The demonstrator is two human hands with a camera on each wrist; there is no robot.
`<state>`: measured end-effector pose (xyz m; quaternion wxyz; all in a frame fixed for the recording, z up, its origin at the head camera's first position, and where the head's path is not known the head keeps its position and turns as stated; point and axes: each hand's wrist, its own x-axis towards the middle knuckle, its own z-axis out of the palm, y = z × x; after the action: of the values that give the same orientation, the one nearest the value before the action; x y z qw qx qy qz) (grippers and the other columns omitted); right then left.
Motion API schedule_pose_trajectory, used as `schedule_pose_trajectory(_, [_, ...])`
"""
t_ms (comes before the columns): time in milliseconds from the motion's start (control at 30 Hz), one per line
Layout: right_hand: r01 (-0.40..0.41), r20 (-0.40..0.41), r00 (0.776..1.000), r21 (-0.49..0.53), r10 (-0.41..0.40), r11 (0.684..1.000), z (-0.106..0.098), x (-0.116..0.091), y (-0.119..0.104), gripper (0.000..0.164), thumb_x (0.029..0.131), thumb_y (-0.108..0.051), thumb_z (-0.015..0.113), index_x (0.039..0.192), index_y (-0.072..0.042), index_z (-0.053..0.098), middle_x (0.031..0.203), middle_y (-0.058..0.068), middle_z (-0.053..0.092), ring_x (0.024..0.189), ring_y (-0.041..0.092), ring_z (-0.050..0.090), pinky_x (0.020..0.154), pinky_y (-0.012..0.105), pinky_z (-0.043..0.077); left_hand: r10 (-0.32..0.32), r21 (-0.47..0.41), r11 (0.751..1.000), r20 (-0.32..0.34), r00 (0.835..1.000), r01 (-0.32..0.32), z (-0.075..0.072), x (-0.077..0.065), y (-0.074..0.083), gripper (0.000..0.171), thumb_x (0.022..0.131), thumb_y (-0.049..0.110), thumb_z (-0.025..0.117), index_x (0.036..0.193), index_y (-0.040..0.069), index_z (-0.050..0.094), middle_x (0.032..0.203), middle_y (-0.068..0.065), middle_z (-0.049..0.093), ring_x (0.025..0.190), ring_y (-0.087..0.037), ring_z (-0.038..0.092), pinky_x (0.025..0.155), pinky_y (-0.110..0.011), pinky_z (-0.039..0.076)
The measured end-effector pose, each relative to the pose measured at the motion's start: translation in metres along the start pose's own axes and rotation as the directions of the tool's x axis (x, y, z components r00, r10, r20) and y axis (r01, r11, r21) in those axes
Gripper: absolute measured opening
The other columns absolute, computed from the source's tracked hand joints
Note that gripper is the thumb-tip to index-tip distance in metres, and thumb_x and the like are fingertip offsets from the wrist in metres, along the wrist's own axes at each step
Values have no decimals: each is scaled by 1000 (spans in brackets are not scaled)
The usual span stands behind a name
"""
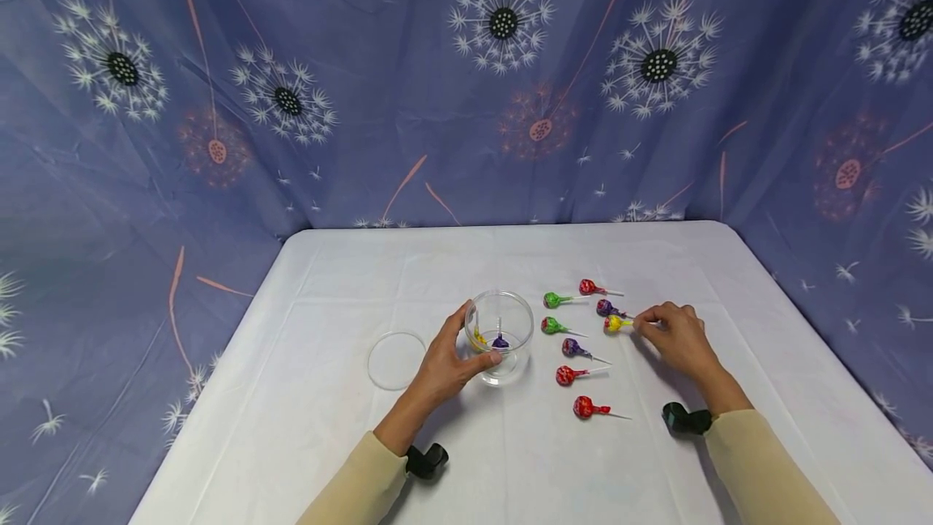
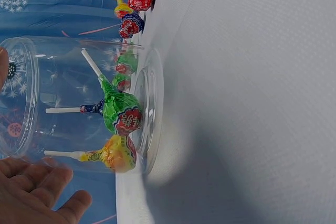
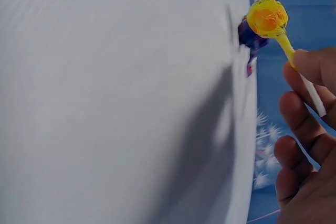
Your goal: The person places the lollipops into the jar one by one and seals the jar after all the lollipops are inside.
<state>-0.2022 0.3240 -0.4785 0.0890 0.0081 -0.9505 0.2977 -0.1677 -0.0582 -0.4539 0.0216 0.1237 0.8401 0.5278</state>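
My left hand (image 1: 448,359) grips a clear plastic jar (image 1: 503,363) around its side, thumb across the near rim. Inside it, sticks up, stand a yellow lollipop (image 2: 119,153), a green lollipop (image 2: 121,113) and a purple lollipop (image 1: 500,341), mostly hidden behind the green one in the left wrist view. To the right, my right hand (image 1: 678,339) pinches another yellow lollipop (image 3: 266,18) by its white stick between thumb and index finger. In the right wrist view its wrapped head overlaps a purple lollipop (image 3: 251,38) behind it.
Between the hands lie more wrapped lollipops: two green, including one green lollipop (image 1: 551,326), several red, including the nearest red lollipop (image 1: 585,407), and another purple lollipop (image 1: 573,348). A clear round lid (image 1: 370,363) lies left of the jar on the white-covered table (image 1: 328,282).
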Motion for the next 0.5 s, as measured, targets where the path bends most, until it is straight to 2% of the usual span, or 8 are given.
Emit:
schedule_pose_trajectory(233, [30, -41, 999, 71, -27, 997, -9, 4, -26, 27, 94, -29, 58, 99, -6, 71, 99, 15, 63, 99, 30, 46, 73, 33, 34, -7, 3, 1000, 2, 1000, 7, 0, 0, -1, 94, 74, 47, 77, 149, 23, 26, 151, -6, 36, 143, -28, 29, 115, -54, 23])
schedule_pose_trajectory(500, [88, -103, 992, 185, -70, 979, -17, 6, -62, 30, 92, -35, 60, 97, -8, 71, 90, 4, 59, 94, 16, 41, 75, 34, 34, 9, -4, 1000, 0, 1000, -9, 0, 1, -2, 93, 74, 45, 77, 149, 23, 27, 151, -7, 37, 142, -28, 30, 115, -55, 23])
